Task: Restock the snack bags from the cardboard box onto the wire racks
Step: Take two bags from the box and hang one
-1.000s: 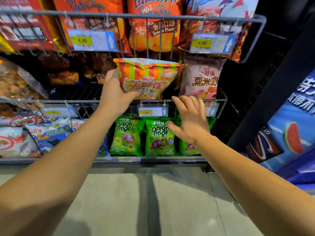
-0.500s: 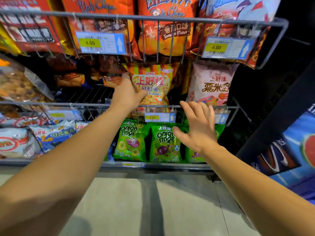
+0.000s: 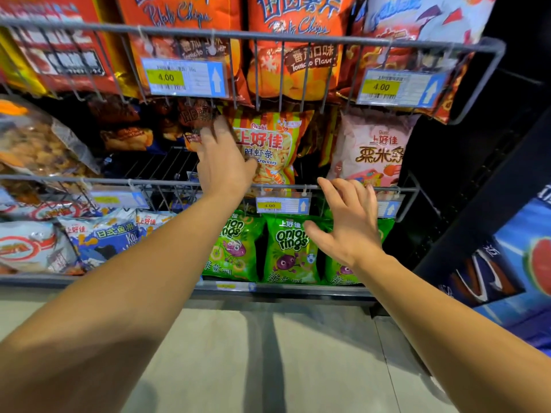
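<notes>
A striped orange and green prawn cracker bag (image 3: 274, 144) stands upright in the middle wire rack (image 3: 149, 183), behind its front rail. My left hand (image 3: 223, 165) is beside the bag's left edge with the fingers stretched up and blurred, and the thumb lies against the bag's front. My right hand (image 3: 348, 225) hovers open in front of the rail, fingers spread, holding nothing. A pink corn stick bag (image 3: 372, 144) stands to the right of the cracker bag. No cardboard box is in view.
Green onion ring bags (image 3: 290, 248) fill the bottom shelf under my hands. The upper wire rack (image 3: 298, 37) holds orange tomato chip bags and hangs low over the cracker bag. Blue fish snack bags (image 3: 104, 236) are at the lower left. A blue display (image 3: 521, 248) stands at the right.
The prawn cracker bag went from tilted above the rail to upright inside the middle rack. My left hand's fingers have opened off its left edge. The right hand stayed by the rail.
</notes>
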